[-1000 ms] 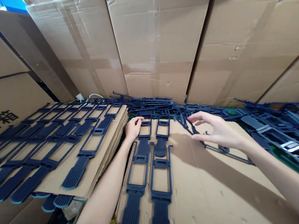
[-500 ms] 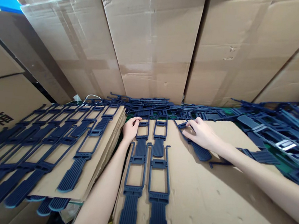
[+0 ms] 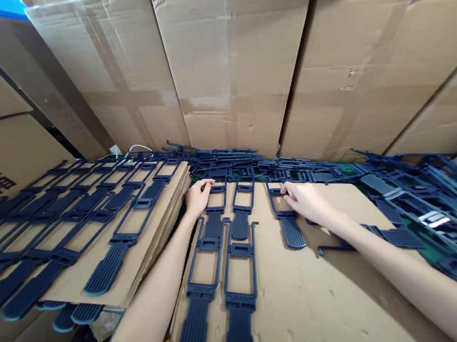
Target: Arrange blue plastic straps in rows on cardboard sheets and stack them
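Observation:
My right hand (image 3: 304, 198) pinches the upper frame of a dark blue plastic piece (image 3: 292, 233), an open rectangular frame with a ribbed tongue. The piece lies near the far edge of the cardboard sheet (image 3: 299, 302), tongue towards me. At the sheet's far left corner is my left hand (image 3: 198, 196), fingers curled together beside the frame of a similar piece (image 3: 214, 222); what they grip, if anything, is hidden. Another such piece (image 3: 240, 225) lies to its right. Two more, a left one (image 3: 195, 322) and a right one (image 3: 240, 333), lie nearer, tongues over the front edge.
On the left, a cardboard stack (image 3: 163, 229) carries rows of similar pieces (image 3: 106, 270). Loose pieces pile along the back (image 3: 225, 162) and at the right (image 3: 437, 202). A further piece (image 3: 397, 237) lies partly under my right forearm. Tall cartons (image 3: 241, 67) stand behind.
The piece under my right hand has turned straighter, its tongue swinging left. My right hand has shifted slightly left and its fingers have closed more; my left hand stays at the corner.

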A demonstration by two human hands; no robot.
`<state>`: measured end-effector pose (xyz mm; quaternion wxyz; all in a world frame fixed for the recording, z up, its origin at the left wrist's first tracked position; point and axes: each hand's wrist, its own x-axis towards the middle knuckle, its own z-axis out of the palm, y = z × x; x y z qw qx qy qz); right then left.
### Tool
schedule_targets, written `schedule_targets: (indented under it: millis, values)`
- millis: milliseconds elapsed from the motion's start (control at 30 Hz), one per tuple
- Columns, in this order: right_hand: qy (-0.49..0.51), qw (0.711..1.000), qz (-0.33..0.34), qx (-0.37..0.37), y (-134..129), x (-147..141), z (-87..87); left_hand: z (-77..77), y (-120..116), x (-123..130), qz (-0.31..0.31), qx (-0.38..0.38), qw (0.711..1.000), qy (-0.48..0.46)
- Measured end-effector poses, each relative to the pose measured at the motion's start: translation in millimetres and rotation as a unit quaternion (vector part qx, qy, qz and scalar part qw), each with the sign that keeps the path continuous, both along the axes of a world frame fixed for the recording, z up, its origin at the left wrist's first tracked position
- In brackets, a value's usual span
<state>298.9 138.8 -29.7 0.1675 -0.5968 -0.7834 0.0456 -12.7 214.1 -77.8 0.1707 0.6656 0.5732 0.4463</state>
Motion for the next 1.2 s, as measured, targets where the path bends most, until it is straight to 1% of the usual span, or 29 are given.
schedule_targets:
  millis: [433,867,1200]
  values:
    - [0.024,1.0,-0.002,0.006,9,-1,-6.2,3.2,-3,2,0.004,-0.004,1.0,0.003]
    - [0.027,1.0,0.002,0.002,6,-9,0.9,1.9,-2,1,0.003,-0.004,1.0,0.006]
    - [0.02,1.0,0.009,0.005,10,-13,-1.6,1.9,-1,0,0.0,-0.004,1.0,0.004]
